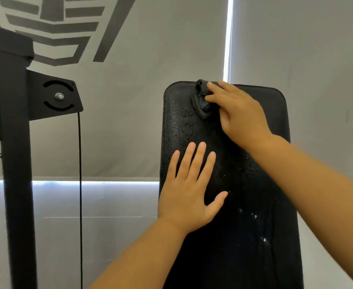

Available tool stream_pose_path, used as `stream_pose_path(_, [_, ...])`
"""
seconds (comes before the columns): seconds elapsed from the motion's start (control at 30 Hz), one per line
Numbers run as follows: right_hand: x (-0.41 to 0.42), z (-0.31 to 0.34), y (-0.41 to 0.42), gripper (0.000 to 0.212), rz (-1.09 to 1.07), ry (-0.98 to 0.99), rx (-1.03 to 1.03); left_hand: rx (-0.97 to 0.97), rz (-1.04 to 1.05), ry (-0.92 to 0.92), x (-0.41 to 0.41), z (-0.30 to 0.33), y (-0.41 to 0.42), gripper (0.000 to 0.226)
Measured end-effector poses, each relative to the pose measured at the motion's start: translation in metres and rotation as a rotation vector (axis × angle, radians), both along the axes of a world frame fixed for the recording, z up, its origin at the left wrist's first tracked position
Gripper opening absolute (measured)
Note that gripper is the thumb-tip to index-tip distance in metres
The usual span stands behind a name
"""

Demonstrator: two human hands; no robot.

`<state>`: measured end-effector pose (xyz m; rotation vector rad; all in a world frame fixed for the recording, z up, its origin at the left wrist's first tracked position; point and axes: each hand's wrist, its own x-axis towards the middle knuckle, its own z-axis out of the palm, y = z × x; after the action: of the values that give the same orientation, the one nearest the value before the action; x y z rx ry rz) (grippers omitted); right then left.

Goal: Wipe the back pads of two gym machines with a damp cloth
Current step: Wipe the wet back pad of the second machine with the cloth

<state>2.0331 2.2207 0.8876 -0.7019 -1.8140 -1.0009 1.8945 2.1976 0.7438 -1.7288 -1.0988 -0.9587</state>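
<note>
Black back pad is standing upright and filling the right-centre of the head view, rounded top corners, textured vinyl. Its surface is showing wet sheen and small droplets, mostly along the upper left and down the lower middle.

Right hand is sitting at the top edge of the pad, reaching in from the right. It is gripping a dark bunched cloth, with fingers curled over the wad and pressing it against the pad near the upper edge, left of centre. Cloth is crumpled into a lump, its ribbed hem sticking out to the left of the fingers. Thumb position is not visible.

Left hand is lying flat on the pad lower down, near the pad's left edge. Fingers are straight and slightly spread, pointing up, thumb splayed out to the right. It is holding nothing, just palm-down contact with the vinyl. Both forearms are bare and coming in from the bottom and lower right.

To the left, well apart from the pad, a black machine frame upright is running top to bottom. A black bracket plate with two curved slots and a centre bolt is projecting from it to the right. A thin black cable is hanging straight down from the plate's lower right corner.

Behind everything, grey roller blinds are covering the window, one carrying a dark grey geometric logo at upper left. Bright light is leaking through the vertical gap between the blinds and along the bottom hem.
</note>
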Motion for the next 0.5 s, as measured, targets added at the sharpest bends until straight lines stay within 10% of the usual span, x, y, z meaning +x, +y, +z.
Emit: stream_pose_path(0.5, [-0.003, -0.008, 0.005, 0.037, 0.087, 0.175, 0.107, -0.022, 0.028, 0.025, 0.0, 0.0, 0.0, 0.077])
